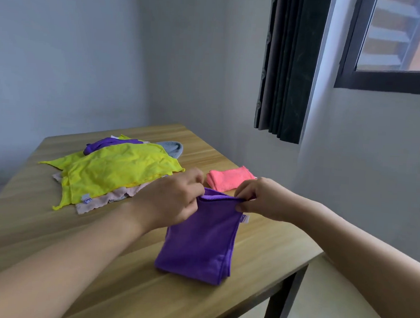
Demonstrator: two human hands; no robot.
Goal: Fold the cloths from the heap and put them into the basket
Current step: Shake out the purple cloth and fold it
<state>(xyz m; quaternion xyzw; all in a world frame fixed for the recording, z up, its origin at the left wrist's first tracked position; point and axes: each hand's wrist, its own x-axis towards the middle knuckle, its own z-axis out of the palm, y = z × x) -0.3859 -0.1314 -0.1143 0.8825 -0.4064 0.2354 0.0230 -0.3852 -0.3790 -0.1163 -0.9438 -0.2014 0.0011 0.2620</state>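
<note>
A purple cloth (199, 241) hangs doubled over above the wooden table (127, 286), its lower fold touching the top. My left hand (174, 201) pinches its upper left corner and my right hand (260, 198) pinches its upper right corner. The heap lies at the back left: yellow cloths (119, 173) on top, a beige one (113, 197) beneath, another purple one (106, 144) and a grey one (172, 148) behind. A folded pink cloth (230, 178) lies just beyond my hands. No basket is in view.
The table's right edge and a black leg (286, 301) drop off to a light floor. Grey walls close the corner behind. A dark curtain (288, 65) and a window (395, 42) are at the upper right.
</note>
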